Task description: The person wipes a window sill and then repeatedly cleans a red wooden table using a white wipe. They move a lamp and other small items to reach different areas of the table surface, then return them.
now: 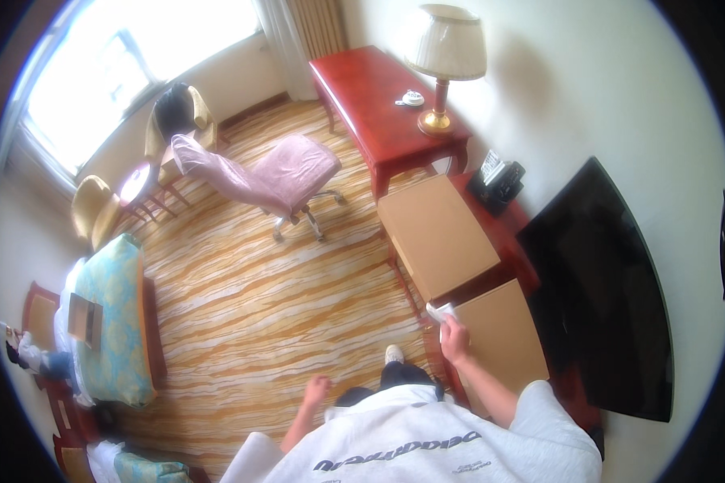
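Observation:
In my right hand [455,339] is a crumpled white tissue or cloth [440,311], pinched at the near left edge of a closed cardboard box [501,332]. Just beyond it lies a second brown cardboard box [438,232], separated from the first by a narrow gap. Both boxes rest on a low red wooden cabinet [522,211] along the wall. My left hand [318,388] hangs over the striped carpet with loosely bent fingers and nothing visible in it. Its finger detail is blurred.
A flat black television [604,302] stands right of the boxes, near a black tissue holder [496,184]. Further off are a red desk [368,96] with a lamp [444,54] and a pink-covered swivel chair [278,175]. A person [39,356] is by the bed [112,326] at left.

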Action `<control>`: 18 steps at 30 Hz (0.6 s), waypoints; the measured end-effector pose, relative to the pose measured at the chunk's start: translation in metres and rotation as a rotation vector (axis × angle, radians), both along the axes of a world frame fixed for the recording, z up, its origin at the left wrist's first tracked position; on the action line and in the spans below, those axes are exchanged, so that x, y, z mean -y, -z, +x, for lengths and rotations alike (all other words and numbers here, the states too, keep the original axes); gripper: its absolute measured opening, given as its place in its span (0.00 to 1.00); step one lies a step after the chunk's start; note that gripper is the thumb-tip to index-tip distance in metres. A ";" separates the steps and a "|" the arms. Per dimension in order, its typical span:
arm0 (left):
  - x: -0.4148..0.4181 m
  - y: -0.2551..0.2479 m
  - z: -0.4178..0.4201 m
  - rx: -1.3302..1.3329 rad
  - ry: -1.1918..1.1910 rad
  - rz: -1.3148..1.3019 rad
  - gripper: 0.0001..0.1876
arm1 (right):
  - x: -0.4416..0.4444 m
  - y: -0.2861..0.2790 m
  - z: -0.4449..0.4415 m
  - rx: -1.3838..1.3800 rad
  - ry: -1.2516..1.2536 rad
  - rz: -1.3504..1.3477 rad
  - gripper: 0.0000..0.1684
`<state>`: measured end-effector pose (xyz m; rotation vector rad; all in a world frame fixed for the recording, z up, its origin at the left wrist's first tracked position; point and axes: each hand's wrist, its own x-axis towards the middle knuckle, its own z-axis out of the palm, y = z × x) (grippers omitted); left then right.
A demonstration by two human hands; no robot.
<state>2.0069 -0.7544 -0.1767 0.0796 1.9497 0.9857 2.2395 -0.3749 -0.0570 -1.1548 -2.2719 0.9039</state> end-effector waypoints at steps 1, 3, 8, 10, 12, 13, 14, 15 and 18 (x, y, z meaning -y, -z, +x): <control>0.004 -0.001 -0.025 -0.038 -0.183 0.056 0.16 | -0.014 -0.025 -0.016 0.018 -0.004 -0.130 0.17; -0.005 -0.008 -0.057 0.098 -0.367 0.067 0.16 | -0.066 -0.050 -0.046 -0.159 0.062 0.147 0.16; 0.081 0.083 -0.105 0.156 -0.145 -0.295 0.16 | -0.146 -0.109 -0.168 -0.318 0.114 0.329 0.20; 0.055 0.085 -0.111 0.054 0.153 -0.388 0.16 | -0.159 -0.098 -0.188 -0.198 0.098 0.423 0.21; 0.031 0.090 -0.136 0.014 0.280 -0.367 0.16 | -0.160 -0.054 -0.203 0.004 0.088 0.338 0.22; 0.020 0.091 -0.154 -0.011 0.327 -0.347 0.16 | -0.155 -0.031 -0.212 0.059 0.101 0.275 0.22; 0.008 0.092 -0.180 -0.033 0.353 -0.324 0.16 | -0.147 -0.008 -0.221 0.107 0.117 0.210 0.22; -0.004 0.091 -0.207 -0.048 0.370 -0.303 0.16 | -0.137 0.010 -0.229 0.167 0.094 0.165 0.21; -0.034 0.092 -0.315 0.005 0.335 -0.255 0.16 | -0.101 0.025 -0.265 0.254 0.047 0.220 0.18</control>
